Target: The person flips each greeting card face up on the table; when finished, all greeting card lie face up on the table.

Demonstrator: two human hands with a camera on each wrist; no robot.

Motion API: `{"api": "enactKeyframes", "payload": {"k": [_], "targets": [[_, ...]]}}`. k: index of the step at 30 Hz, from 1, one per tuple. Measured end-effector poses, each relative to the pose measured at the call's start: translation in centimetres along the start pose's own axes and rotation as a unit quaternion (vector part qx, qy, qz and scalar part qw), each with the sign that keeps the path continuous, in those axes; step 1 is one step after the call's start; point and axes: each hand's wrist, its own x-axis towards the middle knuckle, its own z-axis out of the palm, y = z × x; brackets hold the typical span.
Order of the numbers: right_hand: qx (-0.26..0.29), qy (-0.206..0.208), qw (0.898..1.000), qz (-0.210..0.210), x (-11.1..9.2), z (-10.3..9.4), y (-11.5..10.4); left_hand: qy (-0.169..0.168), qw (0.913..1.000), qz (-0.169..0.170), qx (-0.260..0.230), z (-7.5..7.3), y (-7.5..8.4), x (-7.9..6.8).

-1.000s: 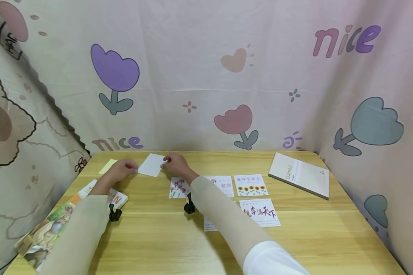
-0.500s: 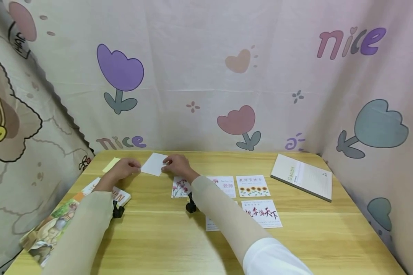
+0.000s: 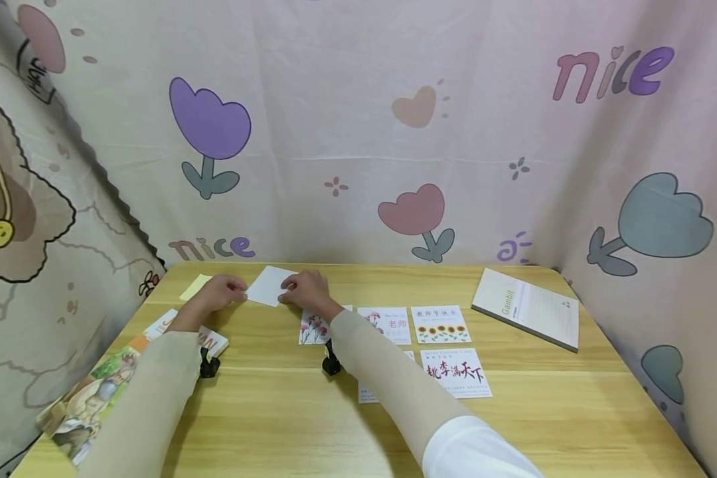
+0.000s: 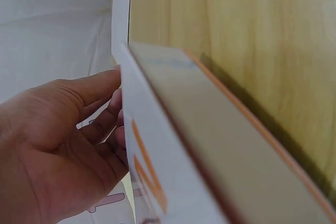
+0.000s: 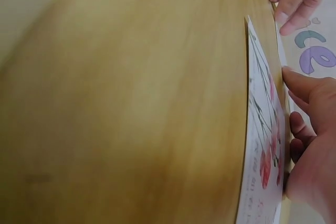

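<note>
A plain white square card [image 3: 267, 285] is near the table's back edge, left of the middle. My left hand [image 3: 218, 294] pinches its left corner with thumb and fingertips. At its right side my right hand [image 3: 307, 291] pinches the edge, the thumb toward me. Below the right hand lies a card with pink flowers [image 5: 265, 145], partly covered by the hand and wrist. In the left wrist view a thick book [image 4: 173, 129] stands in front, and the left hand [image 4: 58, 140] shows behind it with curled fingers.
Several printed cards lie in rows, including a sunflower card [image 3: 441, 324] and one with red lettering [image 3: 457, 373]; my right sleeve covers part of another. A Gambit notebook [image 3: 528, 309] is at back right. A yellow paper [image 3: 195, 287] lies behind my left wrist, and an illustrated book [image 3: 98, 392] at left.
The head view has shifted slightly, moving everything a little to the right. My right fingertips have edged slightly farther over the white card; my left hand stays at its corner.
</note>
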Motion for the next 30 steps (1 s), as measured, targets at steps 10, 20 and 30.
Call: {"api": "enactKeyframes", "payload": {"k": [10,20,30], "targets": [[0.007,-0.004,1.0,-0.003,-0.22,-0.12,-0.13,-0.004,0.9998,-0.017,0.0,-0.16,0.24,-0.28],[-0.004,-0.001,1.0,-0.001,-0.21,0.07,-0.03,-0.007,0.9997,-0.004,-0.021,-0.02,0.22,0.13],[-0.004,0.001,1.0,-0.002,-0.33,-0.1,-0.17,0.012,0.9984,-0.052,-0.018,-0.39,0.62,-0.19]]}}
